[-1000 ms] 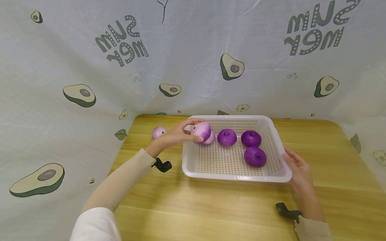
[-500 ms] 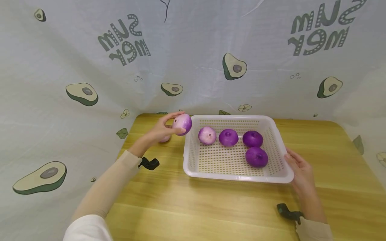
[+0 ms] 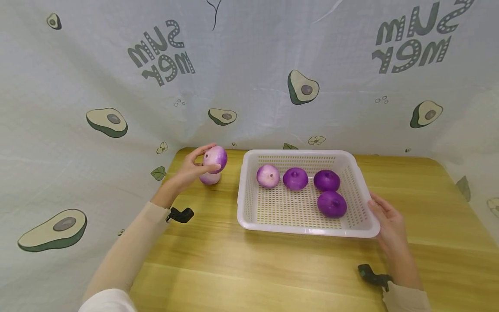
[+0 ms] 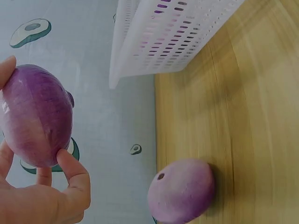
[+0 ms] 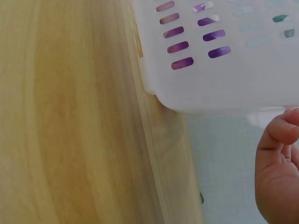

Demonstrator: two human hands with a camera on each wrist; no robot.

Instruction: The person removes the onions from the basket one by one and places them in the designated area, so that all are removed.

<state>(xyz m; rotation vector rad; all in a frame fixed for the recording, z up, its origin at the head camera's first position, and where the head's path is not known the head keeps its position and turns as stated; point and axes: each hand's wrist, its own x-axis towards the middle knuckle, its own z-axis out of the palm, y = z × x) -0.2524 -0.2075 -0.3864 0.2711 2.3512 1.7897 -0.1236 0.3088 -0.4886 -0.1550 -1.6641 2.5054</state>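
Observation:
My left hand [image 3: 190, 170] grips a purple-and-white onion [image 3: 215, 159] between thumb and fingers, left of the white basket [image 3: 288, 229]. In the left wrist view the held onion [image 4: 39, 116] is up off the table. Just below it in the head view, a second pale onion [image 3: 210, 178] rests on the tabletop. My right hand [image 3: 391, 221] holds the basket's right rim, its thumb over the edge. Inside the basket lie a pale onion [image 3: 268, 176] at the left and darker purple onions, one in the middle [image 3: 295, 178], two at the right [image 3: 332, 204].
The wooden table [image 3: 249, 268] reaches back to a pale curtain [image 3: 249, 86] printed with avocados, which hangs behind and along the left side. A black camera mount sits on each wrist, the left one [image 3: 181, 215] low over the table.
My left hand has carried the onion leftward from above the basket to over the onion on the table. The right hand stays at the basket's rim.

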